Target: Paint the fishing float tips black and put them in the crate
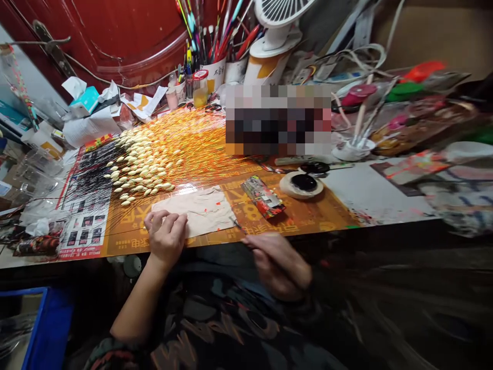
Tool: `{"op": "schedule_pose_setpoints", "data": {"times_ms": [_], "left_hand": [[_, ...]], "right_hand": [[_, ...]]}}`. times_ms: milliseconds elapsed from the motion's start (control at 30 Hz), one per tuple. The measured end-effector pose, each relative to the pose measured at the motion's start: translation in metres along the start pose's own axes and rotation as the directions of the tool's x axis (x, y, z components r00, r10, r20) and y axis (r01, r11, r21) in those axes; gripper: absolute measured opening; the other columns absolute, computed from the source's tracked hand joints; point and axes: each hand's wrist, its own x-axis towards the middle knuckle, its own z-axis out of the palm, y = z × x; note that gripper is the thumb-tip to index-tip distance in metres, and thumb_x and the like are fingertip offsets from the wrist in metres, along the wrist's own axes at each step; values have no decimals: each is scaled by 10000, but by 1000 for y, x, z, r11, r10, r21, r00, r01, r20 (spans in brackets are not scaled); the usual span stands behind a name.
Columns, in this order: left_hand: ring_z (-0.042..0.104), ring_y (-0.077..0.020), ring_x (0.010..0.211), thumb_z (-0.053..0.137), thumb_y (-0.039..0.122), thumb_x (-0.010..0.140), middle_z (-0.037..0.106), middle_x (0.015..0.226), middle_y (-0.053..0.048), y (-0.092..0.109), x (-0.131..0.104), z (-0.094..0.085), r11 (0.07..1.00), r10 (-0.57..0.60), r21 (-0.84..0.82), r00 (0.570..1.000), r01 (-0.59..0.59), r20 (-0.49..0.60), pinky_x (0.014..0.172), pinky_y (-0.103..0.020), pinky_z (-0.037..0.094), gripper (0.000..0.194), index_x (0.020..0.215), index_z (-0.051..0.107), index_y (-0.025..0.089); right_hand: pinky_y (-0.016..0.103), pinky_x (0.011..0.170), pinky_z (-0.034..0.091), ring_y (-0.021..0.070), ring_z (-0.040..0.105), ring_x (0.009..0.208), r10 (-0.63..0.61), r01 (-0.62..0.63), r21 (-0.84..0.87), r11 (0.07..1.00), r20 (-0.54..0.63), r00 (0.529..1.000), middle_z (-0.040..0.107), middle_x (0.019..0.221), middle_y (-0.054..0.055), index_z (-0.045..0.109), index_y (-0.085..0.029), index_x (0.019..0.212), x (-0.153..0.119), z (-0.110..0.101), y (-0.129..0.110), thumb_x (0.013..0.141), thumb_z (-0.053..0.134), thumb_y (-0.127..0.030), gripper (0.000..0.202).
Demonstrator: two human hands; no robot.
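Note:
My left hand (167, 236), fingers curled together, rests at the left end of a crumpled off-white paper or cloth sheet (202, 208) with a few orange spots. What its fingertips hold, if anything, is hidden. A thin dark-tipped paintbrush (238, 224) is gripped in my right hand (279, 264) at the table's front edge, its tip by the sheet's right end. Beyond the sheet lies a wide bundle of thin yellow-orange stems (200, 139) with many pale oval buds (142, 164) at their left ends. A paint-smeared block (264, 197) and a round dish of black paint (302, 183) sit to the right.
Cups of brushes (213, 72), a red-lidded jar (200, 88) and a white fan (275, 38) stand at the back. A blurred-out patch covers the area before the fan. Paint-stained bags (416, 108) crowd the right; a blue crate (57, 324) is at lower left.

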Motion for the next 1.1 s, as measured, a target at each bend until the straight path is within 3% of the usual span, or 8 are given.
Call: {"op": "schedule_pose_setpoints", "data": {"times_ms": [100,267,1100], "left_hand": [[584,-211,919,628,214,905,729,876,-35,0,-1,0,1000,-14,2,1000,14,11,911,-417,334,132,1014,703,224],[589,-205,913,627,211,903,730,873,-31,2,-2,0,1000,-26,-1,1000,26,14,920,-416,337,137,1014,706,223],[585,-212,917,635,215,902,728,873,-39,2,-3,0,999,-34,-14,999,35,16,934,-417,326,138,1022,704,221]], "right_hand": [[378,758,580,226,673,918,-161,150,98,984,106,981,709,1046,102,594,-190,1302,-8,28,-9,851,587,-35,477],[395,768,582,241,659,945,-160,152,94,984,81,984,694,1078,112,525,-210,1397,-13,50,-10,854,567,-12,580],[407,760,585,243,657,939,-138,138,11,990,103,985,696,1095,108,490,-232,1424,-16,53,-12,881,564,-40,581]]}}
